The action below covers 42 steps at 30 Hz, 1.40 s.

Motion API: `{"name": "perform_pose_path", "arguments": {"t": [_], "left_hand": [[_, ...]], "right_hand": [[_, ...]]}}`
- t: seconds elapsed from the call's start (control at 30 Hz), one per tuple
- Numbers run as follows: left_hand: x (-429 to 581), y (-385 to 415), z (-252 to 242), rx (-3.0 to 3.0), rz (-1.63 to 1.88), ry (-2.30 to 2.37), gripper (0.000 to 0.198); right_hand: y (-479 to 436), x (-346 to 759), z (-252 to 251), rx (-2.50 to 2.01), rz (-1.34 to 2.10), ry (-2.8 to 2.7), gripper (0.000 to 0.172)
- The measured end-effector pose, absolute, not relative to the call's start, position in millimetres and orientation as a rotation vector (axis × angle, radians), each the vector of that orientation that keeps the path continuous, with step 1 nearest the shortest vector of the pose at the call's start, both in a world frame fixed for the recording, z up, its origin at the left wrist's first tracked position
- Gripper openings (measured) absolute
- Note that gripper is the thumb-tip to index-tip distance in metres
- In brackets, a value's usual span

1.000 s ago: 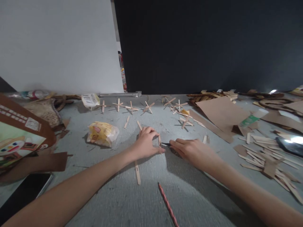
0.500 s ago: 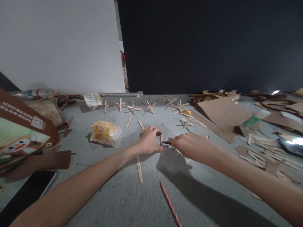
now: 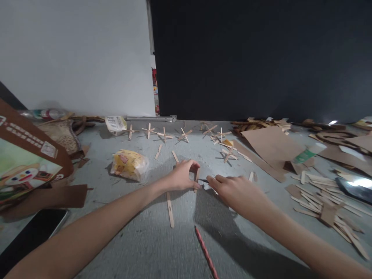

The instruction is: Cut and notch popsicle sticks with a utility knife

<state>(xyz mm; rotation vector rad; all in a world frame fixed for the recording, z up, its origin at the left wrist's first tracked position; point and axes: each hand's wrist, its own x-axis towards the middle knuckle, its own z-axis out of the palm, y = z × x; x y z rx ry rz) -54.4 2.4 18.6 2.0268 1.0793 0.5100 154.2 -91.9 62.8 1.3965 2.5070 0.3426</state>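
My left hand (image 3: 183,176) grips a short wooden craft stick (image 3: 197,176) upright between thumb and fingers. In my right hand (image 3: 232,190) is a thin dark pointed tool (image 3: 203,180), its tip against the stick; its exact kind is hard to tell. Beneath my left wrist, a long craft stick (image 3: 170,213) with a small slot lies on the grey surface (image 3: 139,240). Another stick end (image 3: 174,156) shows just beyond that hand. Nearer to me lies a red twisted, pencil-like stick (image 3: 206,252).
Several crossed-stick pieces (image 3: 185,135) stand in a row at the back. A yellow packet (image 3: 129,164) sits left of my hands. Loose sticks (image 3: 315,199) and brown cardboard (image 3: 271,149) lie on the right. At left are a phone (image 3: 31,240) and a brown printed bag (image 3: 31,155).
The tool and my right hand have shifted slightly lower against the upright stick, which leans a little more. My left hand keeps its grip. The whole view has shifted slightly.
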Motion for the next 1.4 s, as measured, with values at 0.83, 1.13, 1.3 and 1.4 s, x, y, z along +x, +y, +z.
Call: {"name": "perform_pose_path", "arguments": {"t": [0.83, 1.13, 1.3, 1.4], "left_hand": [[-57.0, 2.6, 21.1, 2.285, 0.513, 0.991, 0.053], [-63.3, 3.7, 20.9, 2.371, 0.49, 0.98, 0.048], [-65.2, 6.6, 25.2, 2.427, 0.419, 0.945, 0.048], [-65.4, 8.9, 25.4, 2.461, 0.361, 0.961, 0.05]], "right_hand": [[-85.0, 151.3, 61.4, 1.407, 0.248, 2.555, 0.021], [-77.8, 150.0, 63.1, 1.392, 0.285, 2.565, 0.023], [-69.9, 151.9, 62.5, 1.468, 0.227, 2.57, 0.014], [-72.5, 150.4, 64.6, 1.438, 0.259, 2.574, 0.013]]}}
